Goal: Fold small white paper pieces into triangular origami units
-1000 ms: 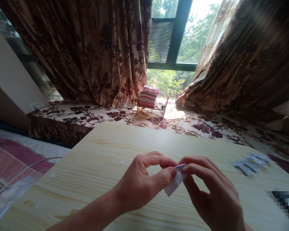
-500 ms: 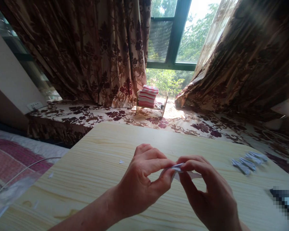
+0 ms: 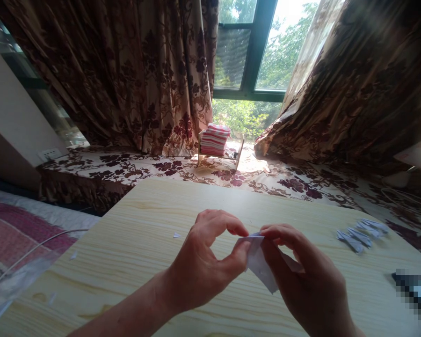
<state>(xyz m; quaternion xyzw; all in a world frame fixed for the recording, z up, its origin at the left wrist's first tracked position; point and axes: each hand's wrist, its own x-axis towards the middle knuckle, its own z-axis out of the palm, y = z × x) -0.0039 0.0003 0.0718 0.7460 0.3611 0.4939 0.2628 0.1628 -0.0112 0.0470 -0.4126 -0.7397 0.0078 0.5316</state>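
Between my two hands, above the table's middle, is a small sheet of white paper [image 3: 261, 269] with a folded upper edge. My left hand [image 3: 210, 257] pinches the left end of that fold between thumb and fingertips. At the fold's right end, my right hand [image 3: 301, 271] grips the paper the same way, its fingers covering part of the sheet. The loose part of the paper hangs down below the fingers. To the right, several folded paper pieces [image 3: 359, 236] lie in a row on the table.
The pale wood-grain table [image 3: 143, 224] has small paper scraps [image 3: 176, 235] on its left half. A blurred dark-edged object [image 3: 414, 292] sits at the right edge. Beyond the table, a small rack [image 3: 217, 157] holding striped cloths [image 3: 214, 140] stands on the floral-covered sill.
The paper has turned in my fingers, and its loose part now hangs lower right, showing a wider face. Both hands stay pinched on the fold, nearly in place.
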